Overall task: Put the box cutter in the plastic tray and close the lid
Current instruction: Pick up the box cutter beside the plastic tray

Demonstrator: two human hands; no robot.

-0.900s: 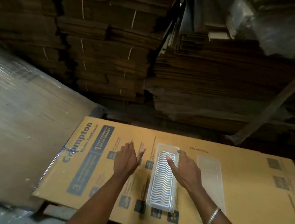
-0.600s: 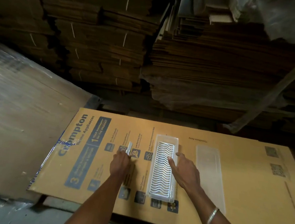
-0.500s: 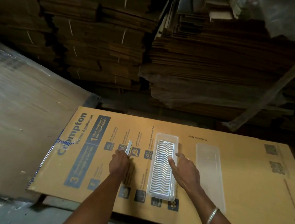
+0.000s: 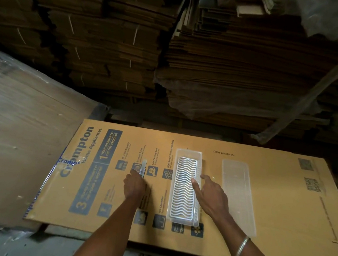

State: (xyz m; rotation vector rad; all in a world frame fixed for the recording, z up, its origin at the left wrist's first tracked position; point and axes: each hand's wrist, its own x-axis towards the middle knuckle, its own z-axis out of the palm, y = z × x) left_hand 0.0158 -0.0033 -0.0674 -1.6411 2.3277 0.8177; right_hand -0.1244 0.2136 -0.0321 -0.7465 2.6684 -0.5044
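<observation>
A clear plastic tray (image 4: 188, 155) with a white wavy grid inside lies lengthwise on a flat printed cardboard sheet (image 4: 270, 198). Its clear lid (image 4: 237, 197) lies flat just to the right, apart from the tray. My left hand (image 4: 135, 185) is closed around the box cutter (image 4: 143, 167), a slim silvery tool whose tip sticks out past my fingers, left of the tray on the cardboard. My right hand (image 4: 211, 195) rests on the tray's right rim with fingers spread, holding nothing.
Tall stacks of flattened cardboard (image 4: 231, 61) rise behind the sheet. A plastic-wrapped slab (image 4: 20, 135) slopes at the left. A wrapped pole (image 4: 314, 95) leans at the right. The floor (image 4: 31, 246) shows below the sheet's near edge.
My left hand went from open with spread fingers to closed on the box cutter lying left of the tray. My right hand stayed at the tray's right rim.
</observation>
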